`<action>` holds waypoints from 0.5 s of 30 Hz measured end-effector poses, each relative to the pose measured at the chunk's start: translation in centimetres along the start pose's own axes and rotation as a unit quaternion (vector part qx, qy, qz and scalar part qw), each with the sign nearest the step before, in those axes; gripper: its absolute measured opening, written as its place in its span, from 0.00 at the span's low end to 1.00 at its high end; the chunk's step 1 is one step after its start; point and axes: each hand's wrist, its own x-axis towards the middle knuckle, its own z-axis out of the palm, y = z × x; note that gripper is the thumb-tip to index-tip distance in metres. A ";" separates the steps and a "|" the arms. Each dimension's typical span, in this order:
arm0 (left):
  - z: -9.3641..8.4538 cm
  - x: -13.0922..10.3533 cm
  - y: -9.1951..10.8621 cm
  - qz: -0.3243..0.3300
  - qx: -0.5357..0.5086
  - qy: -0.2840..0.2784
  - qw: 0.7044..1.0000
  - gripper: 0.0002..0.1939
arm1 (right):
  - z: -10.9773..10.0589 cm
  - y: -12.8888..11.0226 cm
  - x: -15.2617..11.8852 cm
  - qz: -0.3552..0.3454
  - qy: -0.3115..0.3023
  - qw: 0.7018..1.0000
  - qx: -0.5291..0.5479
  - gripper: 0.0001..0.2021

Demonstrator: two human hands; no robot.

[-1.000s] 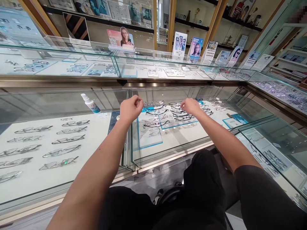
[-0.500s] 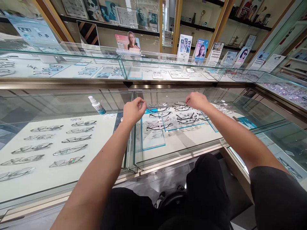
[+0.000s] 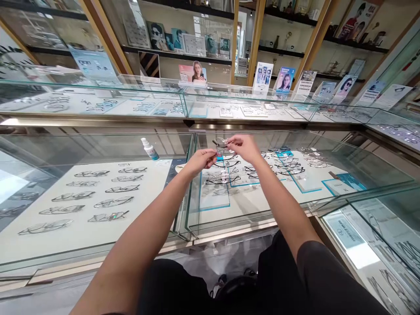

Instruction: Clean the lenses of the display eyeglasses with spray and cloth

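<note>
The glasses [image 3: 221, 142] are up over the table [image 3: 229, 234], pinched in the grip of the right hand [image 3: 243, 148]. The left hand [image 3: 199, 162] is just beside them; I cannot tell if its grip holds anything. A soft, steady hold is best, clear of the other pairs [image 3: 289, 167] below.

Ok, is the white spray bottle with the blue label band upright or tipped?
Upright: the bottle has its white nozzle on top and blue band below.
</note>
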 end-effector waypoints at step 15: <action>0.2 -0.6 0.0 0.022 -0.110 0.004 0.994 0.23 | 3.6 0.4 -2.8 -0.099 0.034 0.994 0.043 0.09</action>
